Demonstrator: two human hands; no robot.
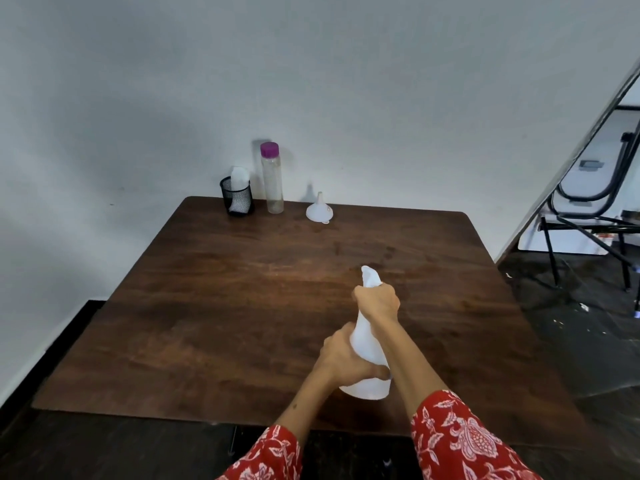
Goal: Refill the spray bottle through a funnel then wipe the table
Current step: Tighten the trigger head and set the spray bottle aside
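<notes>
- A white spray bottle (367, 355) stands on the near part of the dark wooden table (242, 289), just inside the front edge and a little right of centre
- The left hand (343, 358) wraps round the bottle's wide lower body, fingers curled across its front and thumb on the near side, so it grips the bottle firmly
- The right hand (378, 303) closes round the neck and spray head at the top, knuckles toward the camera; the white tip of the nozzle pokes out above the fist
- Both forearms come in from the lower edge, each in a red sleeve (464, 441) with a pale floral print
- A white funnel (319, 210) sits upside down at the far edge of the table, wide mouth on the wood and spout pointing up, well apart from the bottle
- To the left of the funnel stands a tall clear bottle (272, 181) with a purple cap, upright near the wall; whether it holds liquid is hard to tell
- Just left of that is a black mesh cup (236, 199) with a white cloth (239, 180) stuffed into it and sticking out above the rim
- A pale wall (311, 81) rises behind the table
- On the right, a metal-framed chair (585, 209) stands on a dark floor
</notes>
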